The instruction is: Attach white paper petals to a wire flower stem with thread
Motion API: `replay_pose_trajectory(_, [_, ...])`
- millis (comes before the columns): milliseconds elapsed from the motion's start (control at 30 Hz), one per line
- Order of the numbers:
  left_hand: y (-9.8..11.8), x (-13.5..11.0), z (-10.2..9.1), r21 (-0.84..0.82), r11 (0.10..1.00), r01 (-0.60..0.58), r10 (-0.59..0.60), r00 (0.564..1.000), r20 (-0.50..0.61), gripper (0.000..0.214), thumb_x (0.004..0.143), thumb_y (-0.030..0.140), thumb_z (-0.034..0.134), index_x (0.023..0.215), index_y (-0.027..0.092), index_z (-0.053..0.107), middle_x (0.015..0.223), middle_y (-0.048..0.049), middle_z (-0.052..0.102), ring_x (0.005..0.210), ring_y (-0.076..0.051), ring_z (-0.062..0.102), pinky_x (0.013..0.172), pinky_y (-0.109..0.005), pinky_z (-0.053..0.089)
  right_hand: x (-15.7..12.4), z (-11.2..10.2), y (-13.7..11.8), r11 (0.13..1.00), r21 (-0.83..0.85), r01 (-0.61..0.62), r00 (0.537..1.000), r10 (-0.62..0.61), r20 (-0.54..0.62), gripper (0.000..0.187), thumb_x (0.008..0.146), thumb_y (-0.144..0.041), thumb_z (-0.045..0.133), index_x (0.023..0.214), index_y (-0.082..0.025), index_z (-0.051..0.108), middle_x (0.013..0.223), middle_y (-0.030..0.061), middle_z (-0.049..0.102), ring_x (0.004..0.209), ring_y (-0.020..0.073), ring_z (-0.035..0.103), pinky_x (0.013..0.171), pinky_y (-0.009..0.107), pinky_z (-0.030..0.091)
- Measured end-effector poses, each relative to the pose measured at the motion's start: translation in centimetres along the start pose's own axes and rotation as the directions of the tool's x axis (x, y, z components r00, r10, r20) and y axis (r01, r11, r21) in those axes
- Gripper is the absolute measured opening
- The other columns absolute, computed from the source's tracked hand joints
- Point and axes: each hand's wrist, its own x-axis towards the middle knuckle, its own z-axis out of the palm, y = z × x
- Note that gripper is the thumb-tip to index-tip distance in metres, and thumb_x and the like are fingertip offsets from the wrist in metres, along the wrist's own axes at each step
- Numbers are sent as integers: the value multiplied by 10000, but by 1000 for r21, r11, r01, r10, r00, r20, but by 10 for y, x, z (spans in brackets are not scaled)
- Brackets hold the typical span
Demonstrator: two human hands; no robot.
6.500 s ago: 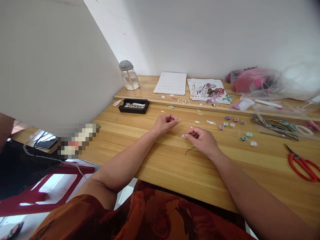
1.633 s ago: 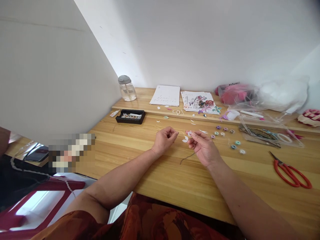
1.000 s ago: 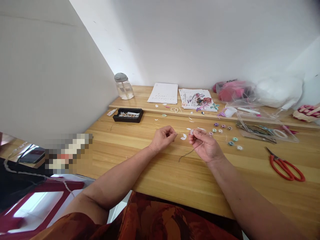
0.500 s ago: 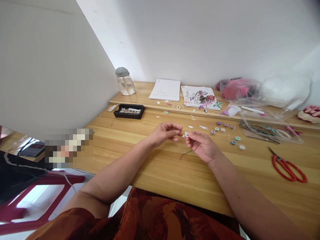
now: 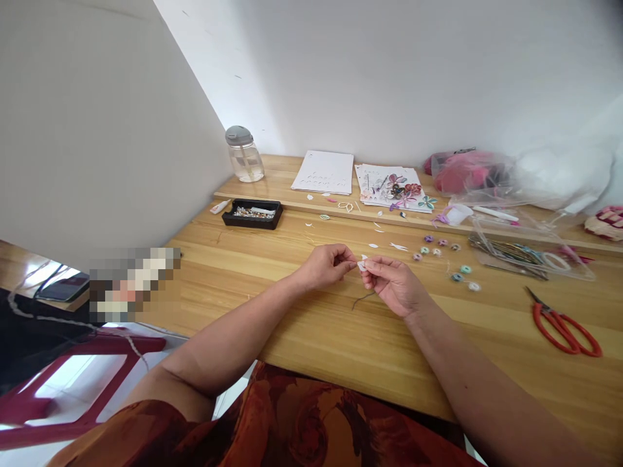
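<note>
My right hand point(image 5: 393, 285) pinches a small white cut-out piece point(image 5: 361, 265), which looks like paper, between thumb and fingers. Close on its left, my left hand point(image 5: 328, 266) has thumb and forefinger pressed together at the piece's edge. Whatever lies between those left fingertips is too small to make out. A dark thread point(image 5: 361, 300) lies on the wood just below the right hand. Beyond the hands are more white cut-outs, among them a leaf-shaped one point(image 5: 373, 246) and a spiky one point(image 5: 398, 246).
Several thread bobbins point(image 5: 457, 277) lie right of the hands, with red-handled scissors point(image 5: 564, 327) and a clear box of tools point(image 5: 525, 253) farther right. A black bead tray point(image 5: 253, 222) sits back left. Along the raised ledge stand a water bottle point(image 5: 244, 159), papers point(image 5: 324, 172) and flower ornaments point(image 5: 403, 189).
My left hand's spread fingers have closed into a pinch and come to the white piece's edge. The right hand keeps its hold almost in place. The view has shifted slightly.
</note>
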Motion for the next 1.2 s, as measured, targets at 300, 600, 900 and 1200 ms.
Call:
replay_pose_trajectory(300, [-4,8,-17,-212,962,172,-206,967,-149,180,793,289,693,775,137,599,729,-27,642,624,-99,601,457,-162,392,0,-5,-16,990,114,86,994,-77,-80,185,600,-293,870,653,-192,724,682,24,626,601,119,527,508,240,430])
replay_pose_trajectory(600, [-3,9,-20,-540,840,53,-145,981,-129,359,802,449,741,912,109,706,1026,-132,721,946,-196,705,576,-178,496,-1,-4,-6,996,56,-75,997,73,31,172,651,-307,849,714,-190,740,717,25,627,620,115,522,512,225,429])
replay_pose_trajectory(900, [6,0,-9,-374,916,144,-93,984,150,309,716,307,828,901,85,719,747,-65,716,612,-93,642,586,-208,537,-1,-2,-6,995,15,-94,996,94,-1,195,648,-314,859,723,-177,743,702,19,628,624,105,533,532,226,427])
replay_pose_trajectory(1200, [5,2,-9,-388,888,246,-214,969,124,190,779,254,756,784,105,638,552,6,615,474,-72,578,453,-165,460,2,-7,-11,999,-39,-1,995,-3,-103,205,631,-322,866,715,-184,741,666,17,632,596,112,540,506,232,425])
